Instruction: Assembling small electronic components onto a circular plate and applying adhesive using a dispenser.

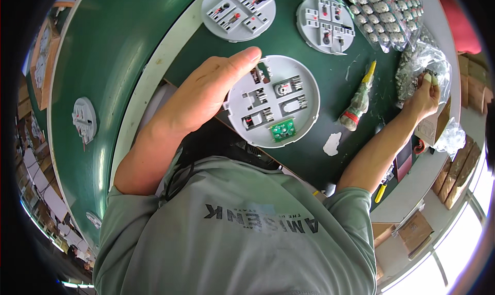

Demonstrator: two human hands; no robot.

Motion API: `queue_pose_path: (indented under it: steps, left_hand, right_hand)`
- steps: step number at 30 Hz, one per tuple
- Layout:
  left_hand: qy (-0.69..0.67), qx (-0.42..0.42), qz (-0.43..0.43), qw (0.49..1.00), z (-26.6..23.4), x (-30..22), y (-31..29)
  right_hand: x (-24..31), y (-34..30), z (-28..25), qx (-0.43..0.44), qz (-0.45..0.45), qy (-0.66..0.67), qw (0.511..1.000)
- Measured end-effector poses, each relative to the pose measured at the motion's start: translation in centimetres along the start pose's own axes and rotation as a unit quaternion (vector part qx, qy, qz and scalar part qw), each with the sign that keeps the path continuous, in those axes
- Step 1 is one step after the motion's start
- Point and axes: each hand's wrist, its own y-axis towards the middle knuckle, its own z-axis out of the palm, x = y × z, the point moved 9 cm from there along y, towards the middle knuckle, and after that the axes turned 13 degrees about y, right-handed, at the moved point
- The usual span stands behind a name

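Observation:
My left hand (214, 86) grips a round light-grey plastic housing (273, 100) by its upper left rim, thumb on top and the other fingers hidden beneath. Inside the housing are slots, raised clips and a small green circuit board (283, 130) at the lower edge. On the right, my right hand (425, 97) reaches to a clear plastic bag (436, 58) of small parts. Its fingertips are pinched together at the bag's opening; what they hold is too small to tell.
Two similar round housings with red and black parts, one (238, 12) and another (326, 25), lie beyond my hands. A yellow-tipped wrapped tube (358, 100) and a white scrap (332, 144) lie between my arms. Trays of round parts (384, 11) sit far right; a green conveyor belt (124, 53) runs left.

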Motion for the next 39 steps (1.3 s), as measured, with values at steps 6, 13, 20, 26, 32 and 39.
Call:
queue_pose_path:
  steps: [6,13,20,26,32,39]
  left_hand:
    - [0.048,0.043,0.023,0.998,-0.4,0.1,-0.1]
    - [0.059,0.041,0.021,0.997,-0.5,0.3,0.0]
    - [0.057,0.056,0.039,0.996,-0.4,0.0,0.4]
    - [0.023,0.048,0.032,0.998,-0.4,0.1,0.3]
    - [0.009,0.059,0.031,0.998,-0.8,0.5,0.8]
    - [-0.008,0.07,0.018,0.997,-0.7,0.5,1.2]
  right_hand:
    - [0.3,-0.3,0.2,0.003,0.0,0.02,1.0]
    - [0.6,-0.1,0.0,0.006,0.009,-0.004,1.0]
    - [0.3,-0.1,-0.2,-0.001,0.011,0.01,1.0]
    - [0.4,-0.2,-0.1,-0.005,0.009,0.004,1.0]
    - [0.9,-0.4,0.2,0.001,0.021,-0.006,1.0]
    - [0.0,0.0,-0.1,0.002,0.023,-0.013,1.0]
